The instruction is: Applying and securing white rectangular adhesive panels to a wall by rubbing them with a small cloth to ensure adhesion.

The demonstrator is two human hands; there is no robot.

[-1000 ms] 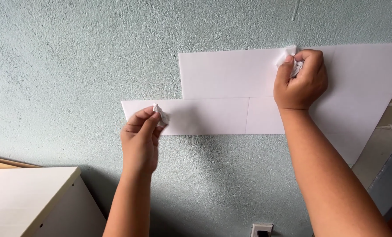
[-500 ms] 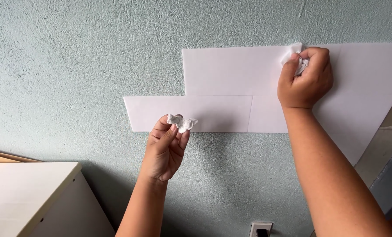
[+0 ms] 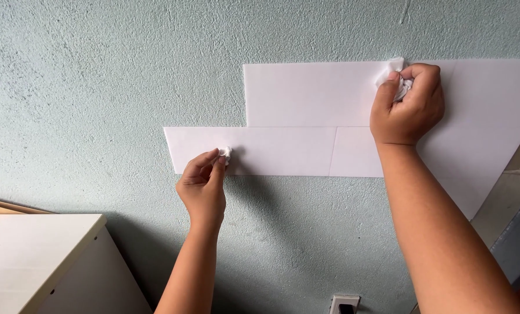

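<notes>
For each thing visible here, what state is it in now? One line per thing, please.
left hand: pinching a small white crumpled wad against the lower white rectangular wall panel
right hand: closed on a white crumpled cloth, pressed on the upper white wall panel
white panels: stuck flat on the textured pale green wall

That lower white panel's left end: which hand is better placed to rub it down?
Probably the left hand: its small white wad already touches the lower white panel there; the right hand is up on the upper panel.
</notes>
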